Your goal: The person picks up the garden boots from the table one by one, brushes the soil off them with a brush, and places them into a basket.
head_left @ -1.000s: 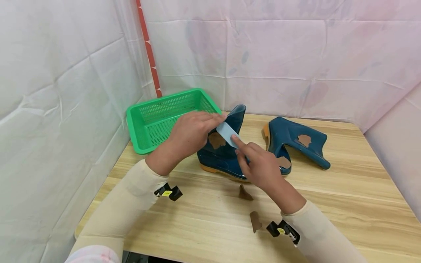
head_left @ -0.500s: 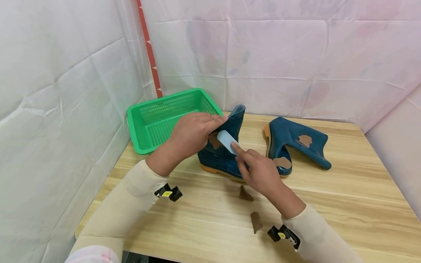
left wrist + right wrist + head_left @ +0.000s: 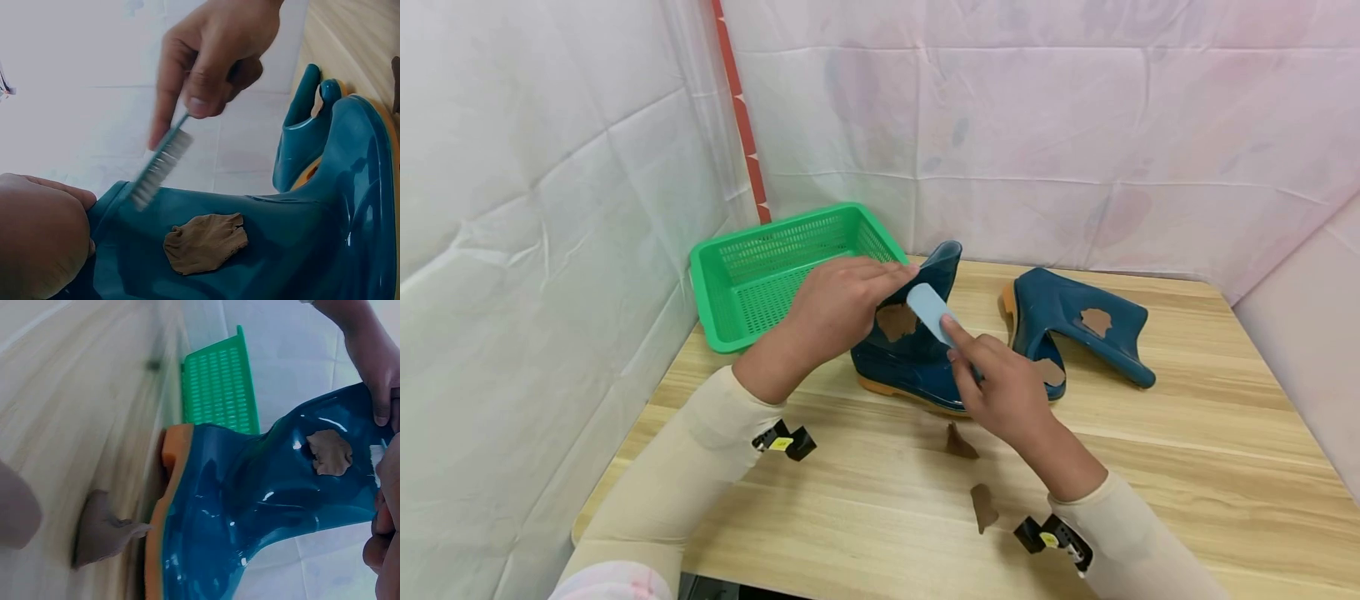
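Ideally, left hand (image 3: pixel 844 302) gripping the left glossy-blue rubber boot (image 3: pixel 917 357), right hand (image 3: pixel 1006 387) holding the pale-blue oblong brush (image 3: pixel 931 310), lay bristles (image 3: pixel 165 165) flat.

Boots, two: central boot (image 3: pixel 917 358), second boot (image 3: pixel 1054 302) at three o'clock. Brown patches (image 3: pixel 897 322), three: one on the former, two on the latter. Loose scraps (image 3: pixel 960 442), two, toward five o'clock. Basket (image 3: pixel 790 240), one, at ten o'clock. Brush (image 3: pixel 929 310), one. Hands, two: left hand (image 3: pixel 835 304), right hand (image 3: pixel 1007 387). Wrist cameras (image 3: pixel 800 443), two.
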{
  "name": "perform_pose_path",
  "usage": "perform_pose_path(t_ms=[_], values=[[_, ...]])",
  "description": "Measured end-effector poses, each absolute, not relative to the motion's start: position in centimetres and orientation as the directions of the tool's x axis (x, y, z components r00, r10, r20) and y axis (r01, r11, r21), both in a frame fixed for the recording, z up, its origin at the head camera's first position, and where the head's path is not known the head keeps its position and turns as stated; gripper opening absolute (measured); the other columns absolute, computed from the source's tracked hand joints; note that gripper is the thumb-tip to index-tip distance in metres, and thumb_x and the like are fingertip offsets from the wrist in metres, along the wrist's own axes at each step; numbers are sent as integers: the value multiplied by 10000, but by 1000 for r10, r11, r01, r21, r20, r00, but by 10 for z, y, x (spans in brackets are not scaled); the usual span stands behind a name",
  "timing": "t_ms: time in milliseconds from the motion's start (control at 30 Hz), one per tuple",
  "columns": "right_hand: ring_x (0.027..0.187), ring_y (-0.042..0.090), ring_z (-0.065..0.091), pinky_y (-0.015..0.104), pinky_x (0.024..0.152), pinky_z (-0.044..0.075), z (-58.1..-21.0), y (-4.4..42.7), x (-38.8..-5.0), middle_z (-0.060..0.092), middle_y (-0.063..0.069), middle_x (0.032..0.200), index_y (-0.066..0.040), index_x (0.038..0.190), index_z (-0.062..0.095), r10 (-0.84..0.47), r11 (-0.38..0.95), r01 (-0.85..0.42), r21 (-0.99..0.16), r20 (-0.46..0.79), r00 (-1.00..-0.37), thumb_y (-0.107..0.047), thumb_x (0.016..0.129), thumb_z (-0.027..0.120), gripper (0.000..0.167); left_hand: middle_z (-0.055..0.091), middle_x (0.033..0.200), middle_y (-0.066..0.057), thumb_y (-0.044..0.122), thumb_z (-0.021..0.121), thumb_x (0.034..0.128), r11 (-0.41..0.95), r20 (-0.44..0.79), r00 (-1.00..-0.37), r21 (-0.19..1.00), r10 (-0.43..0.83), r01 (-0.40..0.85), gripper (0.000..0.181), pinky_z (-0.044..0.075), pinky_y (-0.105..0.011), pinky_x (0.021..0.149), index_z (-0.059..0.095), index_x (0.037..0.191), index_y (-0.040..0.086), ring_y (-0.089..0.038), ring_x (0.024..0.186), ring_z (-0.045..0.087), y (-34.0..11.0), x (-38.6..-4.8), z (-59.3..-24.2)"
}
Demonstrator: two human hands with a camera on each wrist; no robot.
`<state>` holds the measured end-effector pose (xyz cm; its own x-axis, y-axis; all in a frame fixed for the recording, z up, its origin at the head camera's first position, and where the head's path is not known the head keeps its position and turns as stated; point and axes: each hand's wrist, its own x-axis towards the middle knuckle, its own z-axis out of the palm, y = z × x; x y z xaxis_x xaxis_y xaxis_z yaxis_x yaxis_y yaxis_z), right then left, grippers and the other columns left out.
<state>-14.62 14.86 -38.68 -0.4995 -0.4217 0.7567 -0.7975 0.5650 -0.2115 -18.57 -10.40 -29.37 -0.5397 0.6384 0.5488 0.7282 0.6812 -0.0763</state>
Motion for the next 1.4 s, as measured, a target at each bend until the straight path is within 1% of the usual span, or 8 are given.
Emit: perform_pose_path(t_ms=[133, 333, 467, 700, 933, 1167, 1267, 1400], values=[[509, 74, 325, 241, 412, 266, -381, 144, -147, 668, 95, 829, -111, 1486, 561, -424, 574, -795, -197, 759, -494, 53, 869, 724, 659, 718, 1248, -19, -71, 641, 962, 683, 556, -538, -75, 634, 727, 462, 569, -350, 916, 668, 1378, 126, -182, 1130, 691, -104, -185, -293], [466, 55, 306, 228, 391, 271, -383, 138, -148, 631, 51, 774, -116, 1460, 593, -455, 632, -738, -237, 658, -600, -46, 931, 720, 549, 718, 1250, -12, -89, 644, 940, 681, 558, -535, -77, 634, 728, 492, 567, -353, 916, 675, 1375, 139, -186, 1128, 691, -104, -184, -294], [466, 36, 306, 222, 390, 282, -387, 139, -147, 613, 32, 754, -125, 1456, 600, -453, 652, -716, -250, 629, -632, -64, 940, 714, 532, 715, 1259, -12, -86, 640, 942, 684, 545, -543, -80, 639, 725, 494, 564, -353, 926, 674, 1378, 143, -189, 1135, 688, -104, -183, -295], [468, 1, 245, 216, 377, 250, -393, 142, -147, 613, 28, 751, -131, 1443, 614, -452, 653, -716, -247, 631, -631, -52, 934, 712, 525, 713, 1261, -14, -95, 651, 929, 684, 539, -545, -83, 642, 725, 506, 563, -352, 928, 672, 1378, 139, -192, 1137, 687, -104, -184, -295], [467, 18, 270, 219, 382, 261, -395, 147, -144, 591, -3, 747, -133, 1446, 612, -458, 655, -704, -274, 598, -658, -91, 955, 693, 499, 715, 1256, -15, -112, 637, 926, 679, 548, -539, -77, 640, 730, 510, 569, -347, 913, 678, 1370, 135, -188, 1138, 687, -104, -184, -296], [537, 68, 359, 243, 442, 307, -383, 146, -145, 658, 59, 798, -81, 1447, 595, -414, 563, -775, -287, 713, -565, 36, 890, 723, 584, 719, 1248, -16, -76, 641, 957, 680, 547, -544, -65, 636, 730, 456, 566, -347, 924, 680, 1365, 123, -181, 1131, 690, -102, -184, -294], [528, 84, 352, 253, 443, 298, -379, 145, -146, 647, 56, 781, -94, 1456, 591, -413, 560, -782, -272, 727, -549, 44, 884, 722, 603, 721, 1243, -17, -83, 645, 952, 681, 549, -545, -64, 634, 729, 465, 566, -347, 924, 678, 1368, 122, -183, 1127, 693, -102, -183, -294], [499, 55, 317, 236, 415, 283, -381, 143, -147, 644, 30, 787, -122, 1455, 600, -434, 596, -752, -283, 674, -598, -12, 925, 705, 552, 726, 1233, -16, -110, 642, 932, 675, 567, -529, -66, 631, 735, 489, 568, -349, 916, 685, 1359, 125, -186, 1118, 696, -102, -183, -295]])
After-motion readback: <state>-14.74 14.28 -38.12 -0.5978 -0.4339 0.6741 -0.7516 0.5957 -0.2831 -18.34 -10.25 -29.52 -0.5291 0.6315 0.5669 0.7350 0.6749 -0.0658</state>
